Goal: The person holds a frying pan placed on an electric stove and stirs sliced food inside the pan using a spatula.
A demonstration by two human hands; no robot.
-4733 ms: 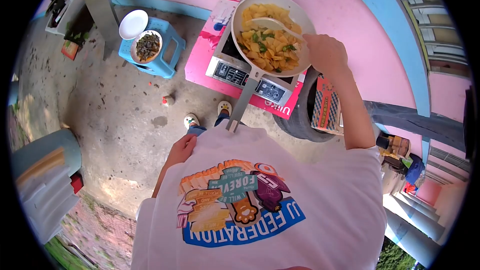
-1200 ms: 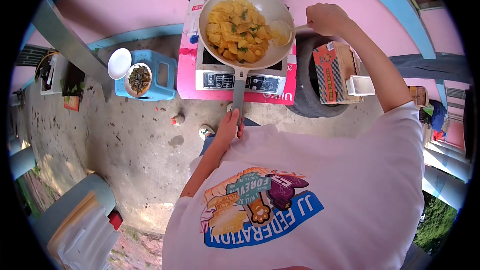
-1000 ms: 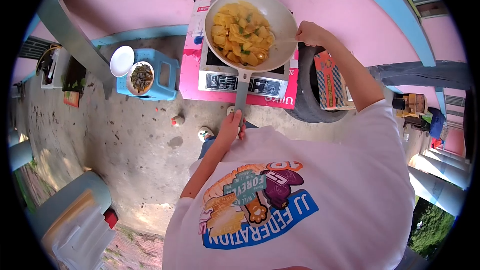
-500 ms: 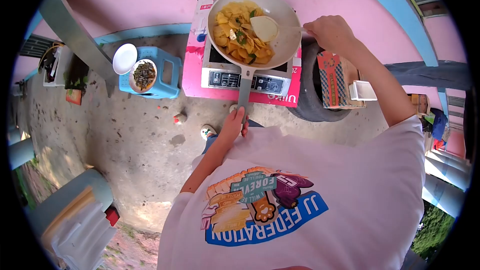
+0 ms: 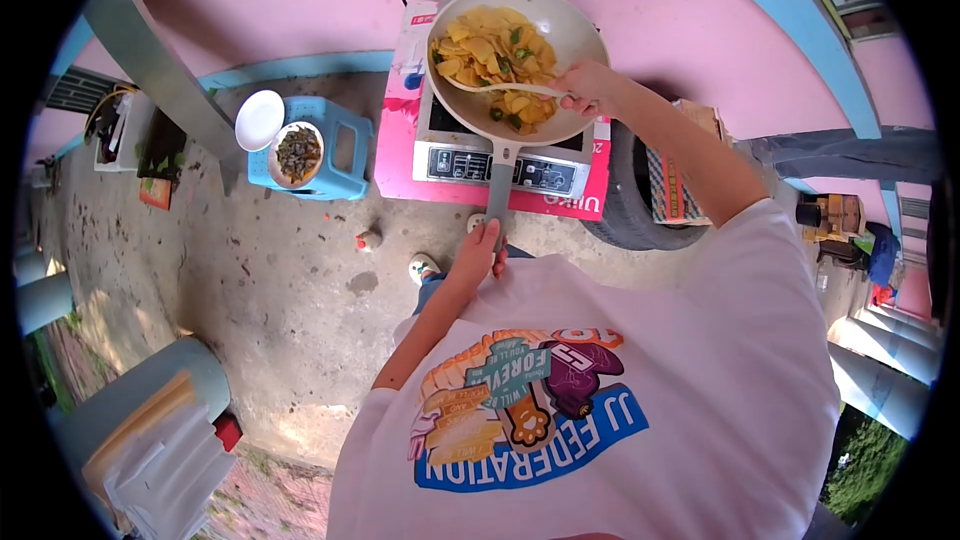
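Observation:
My left hand point(image 5: 480, 254) is wrapped round the grey handle point(image 5: 498, 190) of a light-coloured pan point(image 5: 575, 30). The pan sits on an induction cooker point(image 5: 545, 176), which stands on a pink box point(image 5: 397, 145). Sliced yellow food point(image 5: 490, 45) with green pieces fills the pan's left and lower parts. Above the pan's right rim, my right hand point(image 5: 592, 88) is closed on the handle of a pale spatula point(image 5: 510, 87). The spatula reaches leftward across the food, and its head is partly hidden among the slices.
At the left, a blue stool point(image 5: 345, 155) bears a bowl of dark food point(image 5: 298, 156) and a white plate point(image 5: 260, 120). A tyre point(image 5: 630, 210) with a cardboard box point(image 5: 672, 190) stands right of the cooker. A pink wall point(image 5: 690, 30) is behind.
My left hand has taken hold of the pan handle since the earliest frame. Within the last half second, my right hand has moved left over the pan's rim, and the spatula has gone leftward into the food.

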